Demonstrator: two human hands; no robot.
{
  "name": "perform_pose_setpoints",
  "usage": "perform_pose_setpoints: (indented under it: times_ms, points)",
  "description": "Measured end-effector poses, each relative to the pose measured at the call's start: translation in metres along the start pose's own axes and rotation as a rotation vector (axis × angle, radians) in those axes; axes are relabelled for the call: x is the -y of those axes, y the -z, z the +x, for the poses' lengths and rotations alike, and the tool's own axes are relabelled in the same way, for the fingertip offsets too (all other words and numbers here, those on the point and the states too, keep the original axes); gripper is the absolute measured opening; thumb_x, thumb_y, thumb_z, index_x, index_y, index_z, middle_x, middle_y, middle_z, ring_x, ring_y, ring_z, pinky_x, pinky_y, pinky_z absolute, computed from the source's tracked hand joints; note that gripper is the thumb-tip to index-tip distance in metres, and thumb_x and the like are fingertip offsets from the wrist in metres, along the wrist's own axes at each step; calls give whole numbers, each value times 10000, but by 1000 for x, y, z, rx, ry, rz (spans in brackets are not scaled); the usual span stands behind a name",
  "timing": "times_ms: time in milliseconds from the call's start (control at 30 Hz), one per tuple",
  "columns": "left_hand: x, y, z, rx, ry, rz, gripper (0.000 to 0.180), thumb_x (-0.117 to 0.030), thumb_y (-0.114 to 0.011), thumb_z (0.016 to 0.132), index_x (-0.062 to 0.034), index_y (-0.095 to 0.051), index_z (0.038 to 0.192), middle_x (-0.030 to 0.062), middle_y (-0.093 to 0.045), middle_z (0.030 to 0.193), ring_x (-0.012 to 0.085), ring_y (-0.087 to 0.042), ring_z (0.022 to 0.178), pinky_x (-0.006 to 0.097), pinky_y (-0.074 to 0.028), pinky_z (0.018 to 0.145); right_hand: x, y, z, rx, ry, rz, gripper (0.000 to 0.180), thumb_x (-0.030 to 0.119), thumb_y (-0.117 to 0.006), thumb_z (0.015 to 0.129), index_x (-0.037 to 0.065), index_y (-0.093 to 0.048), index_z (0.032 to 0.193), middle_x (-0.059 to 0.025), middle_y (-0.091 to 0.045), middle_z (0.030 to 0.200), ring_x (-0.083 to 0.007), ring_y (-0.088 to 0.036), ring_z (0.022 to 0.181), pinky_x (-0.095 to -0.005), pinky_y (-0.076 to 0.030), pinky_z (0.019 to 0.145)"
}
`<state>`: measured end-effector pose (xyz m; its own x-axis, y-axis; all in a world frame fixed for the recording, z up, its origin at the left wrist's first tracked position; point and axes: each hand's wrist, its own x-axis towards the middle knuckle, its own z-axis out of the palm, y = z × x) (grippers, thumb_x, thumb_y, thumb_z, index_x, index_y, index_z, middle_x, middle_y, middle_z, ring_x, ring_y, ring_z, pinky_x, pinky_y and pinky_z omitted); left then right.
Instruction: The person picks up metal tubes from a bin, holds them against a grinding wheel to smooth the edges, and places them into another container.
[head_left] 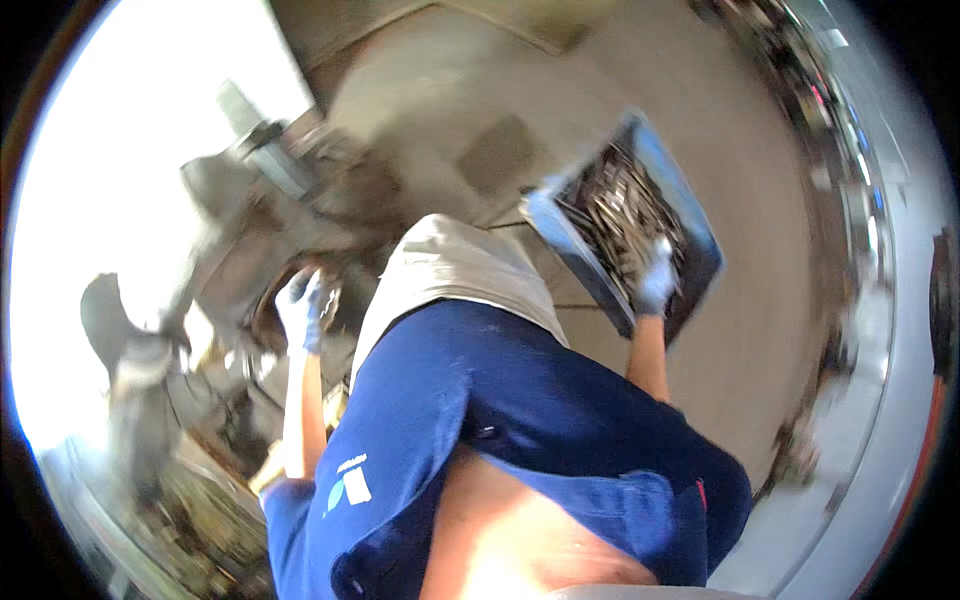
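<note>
My left hand [302,308], in a pale glove, is raised at the left beside my thigh. Its fingers are curled together. Something small and shiny shows at their edge, too blurred to name. My right hand [655,277], gloved as well, reaches down into a blue crate [683,182] on my right. The crate stands at an angle and holds many long, thin metal pieces [625,205]. The fingers of this hand are smeared by motion over the pieces, so their grip does not show.
Grey machinery [225,235] stands at the left, close to my left hand. A jumble of blurred items [200,520] lies at the lower left. Grey floor [745,130] surrounds the crate. Cluttered objects [820,110] line the far right along a pale wall.
</note>
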<state>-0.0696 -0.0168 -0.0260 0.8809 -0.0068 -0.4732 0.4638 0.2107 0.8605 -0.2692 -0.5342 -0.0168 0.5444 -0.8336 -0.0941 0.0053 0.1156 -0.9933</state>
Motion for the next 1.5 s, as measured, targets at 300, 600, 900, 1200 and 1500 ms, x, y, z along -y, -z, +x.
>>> perform_pose_setpoints:
  times_ms: [300, 600, 900, 1200, 1500]
  points:
    - [13, 82, -77, -396, -245, -7, 199, -117, -626, 841, 39, -641, 965, 92, -668, 843, 137, -632, 744, 260, -511, 711, 7, -132, 58, 359, 518, -868, 316, 231, -633, 851, -73, -639, 937, -171, -674, 869, -222, -611, 718, -325, -480, 726]
    - [166, 201, -272, -1360, -200, -229, 128, -31, -599, 840, 33, -636, 945, 102, -658, 833, 153, -634, 696, 263, -539, 645, -14, -279, 7, 1042, 289, -758, 299, 240, -674, 832, -46, -665, 917, -26, -631, 754, -91, -526, 684, -242, -441, 655]
    - [201, 210, -223, -1060, 420, 850, 279, -247, -642, 744, -93, -663, 976, 149, -636, 1014, 295, -617, 948, 380, -483, 827, -5, -313, -30, 1143, 198, -759, 300, 247, -687, 824, -42, -668, 903, -26, -616, 714, -69, -518, 610, -212, -425, 578]
    - [198, 220, -185, -767, 555, 1201, 247, -264, -619, 715, -109, -689, 893, 146, -666, 922, 293, -656, 859, 416, -520, 721, -8, -289, -30, 1121, 159, -756, 269, 204, -677, 830, -40, -662, 941, -17, -609, 709, -64, -513, 610, -207, -422, 575]
    - [173, 208, -197, -927, 607, 893, 360, -317, -674, 655, -59, -675, 907, 208, -641, 884, 336, -631, 866, 418, -506, 748, -19, -273, -18, 1147, 117, -724, 264, 194, -675, 828, -51, -655, 924, -41, -624, 783, -89, -548, 663, -238, -462, 642]
